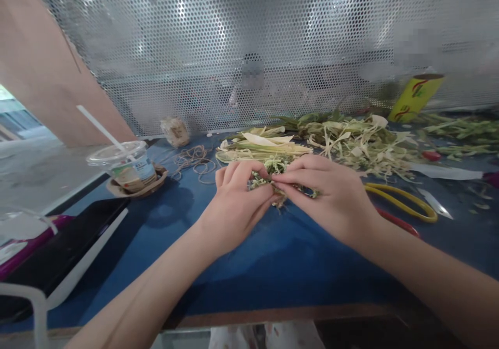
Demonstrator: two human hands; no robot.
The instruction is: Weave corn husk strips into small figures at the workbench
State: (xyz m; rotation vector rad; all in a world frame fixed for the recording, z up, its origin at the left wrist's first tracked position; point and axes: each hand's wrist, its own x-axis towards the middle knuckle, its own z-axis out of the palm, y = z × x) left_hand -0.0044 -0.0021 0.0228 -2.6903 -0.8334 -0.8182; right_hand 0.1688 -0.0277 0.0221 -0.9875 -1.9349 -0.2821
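Note:
My left hand [242,198] and my right hand [331,193] meet over the middle of the blue table, fingertips almost touching. Between them is a small bunch of green leafy sprigs [277,166] with pale, frayed ends below. Thumb and fingers of each hand are pinched on this bunch; the exact grip points are partly hidden by the fingers. Just behind the hands lie pale yellow-green husk strips [268,143]. A loose tangle of brown twine [194,162] rests left of them. Yellow-handled scissors [405,201] lie beside my right forearm.
A heap of dried husks [362,143] spreads at the back right, near a yellow tube [416,98]. A knife [446,172] lies at right. At left stand a plastic cup [132,167] with a straw and a black tray-like object [74,245]. Perforated metal [218,52] borders the back.

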